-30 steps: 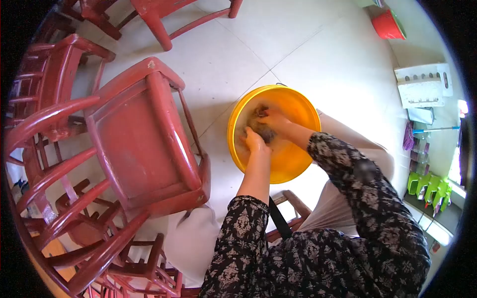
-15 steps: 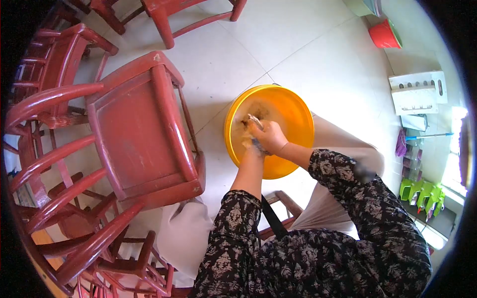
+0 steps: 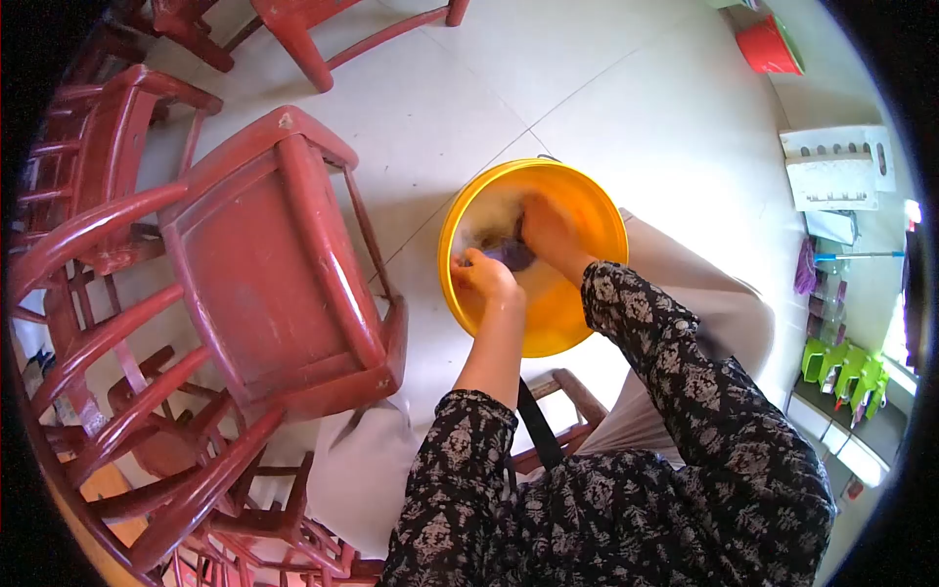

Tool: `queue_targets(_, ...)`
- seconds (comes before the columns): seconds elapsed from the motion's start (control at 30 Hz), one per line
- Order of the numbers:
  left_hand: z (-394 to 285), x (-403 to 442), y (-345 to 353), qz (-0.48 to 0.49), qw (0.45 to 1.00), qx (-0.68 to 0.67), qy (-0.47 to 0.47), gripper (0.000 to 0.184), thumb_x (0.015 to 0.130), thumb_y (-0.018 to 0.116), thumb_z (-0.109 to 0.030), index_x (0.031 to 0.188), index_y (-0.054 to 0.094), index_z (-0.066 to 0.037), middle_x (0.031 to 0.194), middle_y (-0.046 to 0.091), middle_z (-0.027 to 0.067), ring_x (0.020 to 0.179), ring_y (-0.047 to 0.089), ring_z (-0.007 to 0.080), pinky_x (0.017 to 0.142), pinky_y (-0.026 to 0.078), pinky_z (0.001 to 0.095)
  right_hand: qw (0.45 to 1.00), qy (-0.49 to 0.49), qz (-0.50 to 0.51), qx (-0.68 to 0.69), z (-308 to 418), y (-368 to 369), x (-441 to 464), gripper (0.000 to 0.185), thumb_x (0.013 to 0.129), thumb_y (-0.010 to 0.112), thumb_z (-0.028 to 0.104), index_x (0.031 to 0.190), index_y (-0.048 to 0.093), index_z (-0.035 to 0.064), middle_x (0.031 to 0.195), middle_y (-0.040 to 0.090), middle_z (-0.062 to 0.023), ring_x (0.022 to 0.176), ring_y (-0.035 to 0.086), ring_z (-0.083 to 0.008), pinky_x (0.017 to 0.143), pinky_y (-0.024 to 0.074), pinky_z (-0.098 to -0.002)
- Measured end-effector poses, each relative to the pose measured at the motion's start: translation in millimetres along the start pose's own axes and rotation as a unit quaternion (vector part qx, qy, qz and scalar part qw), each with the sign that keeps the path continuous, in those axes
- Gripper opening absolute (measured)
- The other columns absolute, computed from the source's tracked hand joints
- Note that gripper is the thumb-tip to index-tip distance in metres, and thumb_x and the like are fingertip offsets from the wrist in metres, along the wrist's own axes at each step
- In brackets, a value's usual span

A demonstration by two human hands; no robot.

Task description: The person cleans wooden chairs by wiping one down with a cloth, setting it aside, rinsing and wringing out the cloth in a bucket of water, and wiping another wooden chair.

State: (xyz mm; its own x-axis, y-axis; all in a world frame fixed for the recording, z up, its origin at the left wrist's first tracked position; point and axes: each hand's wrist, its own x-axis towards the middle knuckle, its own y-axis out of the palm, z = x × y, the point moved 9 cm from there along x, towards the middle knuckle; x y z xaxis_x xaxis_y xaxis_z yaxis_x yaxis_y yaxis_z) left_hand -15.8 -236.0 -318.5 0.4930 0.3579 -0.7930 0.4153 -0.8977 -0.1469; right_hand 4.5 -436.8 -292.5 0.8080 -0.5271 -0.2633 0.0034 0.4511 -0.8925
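Note:
A round yellow bucket (image 3: 587, 303) stands on the pale tiled floor, with cloudy liquid inside. Both hands are down in it. At the left inner side, my left hand (image 3: 486, 276) has its fingers curled on a dark, wet cloth-like item (image 3: 511, 252). Deeper in and to the right, my right hand (image 3: 550, 233) reaches to the same dark item; its fingers are blurred and partly hidden, so its grip cannot be made out.
A red wooden chair (image 3: 274, 264) stands close left of the bucket, with more red chairs behind it. At the right wall are a red bucket (image 3: 769, 46), a white rack (image 3: 833, 176) and green holders (image 3: 843, 374). Bent knees flank the bucket.
Half a second ago my hands were together above the liquid; now they are apart and lower, my left hand at the left side and my right hand further up in the bucket.

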Motion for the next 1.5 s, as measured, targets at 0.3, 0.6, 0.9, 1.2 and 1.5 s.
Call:
queue_targets(0.3,11,-7,6,0.024,0.998,0.038,-0.037,0.064,0.083,0.051,-0.016,0.137,0.017,-0.006,0.144,0.008,0.0135,0.129,0.019,0.0298,0.104,0.023,0.0413,0.984,0.047,0.165,-0.055,-18,52,-13,0.027,0.075,0.053,0.016,0.095,0.061,0.0000,0.100,0.060,-0.0217,0.089,0.058,-0.0347,0.076,0.0468,-0.0399)
queue_targets(0.6,74,-15,48,0.173,0.926,-0.190,-0.278,0.051,0.079,0.055,-0.016,0.126,0.041,-0.003,0.115,0.050,0.0108,0.099,0.053,0.0248,0.081,0.047,0.0380,0.948,-0.009,0.315,-0.040,39,-10,-3,0.033,0.080,0.048,0.017,0.112,0.055,0.0101,0.114,0.055,-0.0164,0.103,0.051,-0.0347,0.088,0.0416,-0.0380)
queue_targets(0.9,74,-6,21,0.095,0.971,-0.011,-0.220,0.040,0.086,0.043,-0.023,0.123,0.044,-0.009,0.120,0.049,0.0102,0.106,0.049,0.0300,0.084,0.042,0.0523,0.922,-0.012,0.374,-0.098,-35,83,-65,0.031,0.082,0.048,0.012,0.112,0.055,0.0063,0.110,0.057,-0.0144,0.096,0.055,-0.0265,0.086,0.0431,-0.0368)
queue_targets(1.2,42,-35,52,0.227,0.930,-0.075,-0.279,0.033,0.084,0.053,-0.026,0.113,0.050,-0.011,0.105,0.055,0.0054,0.085,0.054,0.0184,0.067,0.046,0.0321,0.791,0.196,0.325,0.480,63,-57,-44,0.035,0.083,0.058,0.028,0.102,0.059,-0.0011,0.099,0.060,-0.0095,0.085,0.059,-0.0165,0.073,0.0471,-0.0289)
queue_targets(1.5,-23,-55,21,0.062,0.949,-0.228,-0.210,0.025,0.087,0.042,-0.021,0.109,0.044,-0.011,0.104,0.050,0.0029,0.091,0.047,0.0159,0.076,0.041,0.0295,0.973,0.033,0.225,0.037,41,-82,-37,0.035,0.076,0.063,0.030,0.099,0.061,0.0040,0.075,0.064,-0.0127,0.068,0.061,-0.0230,0.063,0.0485,-0.0334)
